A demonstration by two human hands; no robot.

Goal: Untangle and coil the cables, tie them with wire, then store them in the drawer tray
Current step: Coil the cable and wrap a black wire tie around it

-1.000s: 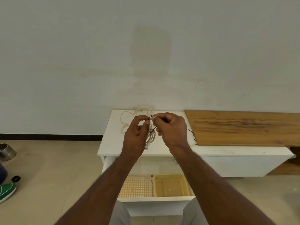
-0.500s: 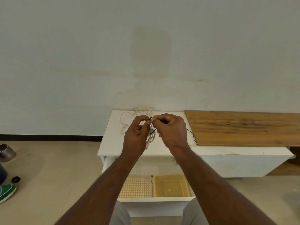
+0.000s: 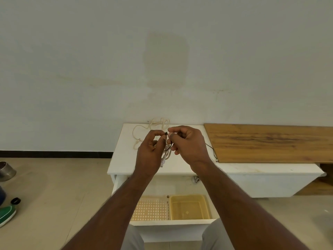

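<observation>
A: Start with the big pieces. How many units stand against the wall?

B: One white cabinet [image 3: 124, 159], flat-topped and smooth, with one long wooden board [image 3: 270, 141] lying on its right half, brown and grained. Below the cabinet's top, one drawer [image 3: 173, 222] stands pulled out.

A: And inside the drawer?

B: Two trays side by side: a pale perforated tray [image 3: 151, 208] with a square grid of holes on the left, and a yellow translucent tray [image 3: 189, 206], plain-walled and rectangular, on the right.

A: Cables?

B: I count two. A loose cream cable [image 3: 138, 130], thin and looping, lies on the cabinet top toward the wall. A second white cable bundle [image 3: 164, 156] hangs in front of the cabinet top, between the hands, with a thin black wire [image 3: 168, 148] wound about it. Another thin black strand [image 3: 210, 148] runs across the cabinet top to the board's left edge.

A: The hands?

B: Two, both curled. The left hand [image 3: 149, 152] holds the white bundle and pinches the black wire's end between thumb and forefinger. The right hand [image 3: 187, 143] pinches the same wire right beside it, fingertips almost touching.

A: Anything left of the cabinet, on the floor?

B: One metal bowl [image 3: 6, 170], one green shoe [image 3: 7, 213] and one small black cap [image 3: 15, 201].

A: What differs from half a second ago?

B: Very little. The hands stay in the same spot over the cabinet top; the two pinches on the wire have drawn slightly closer.
</observation>
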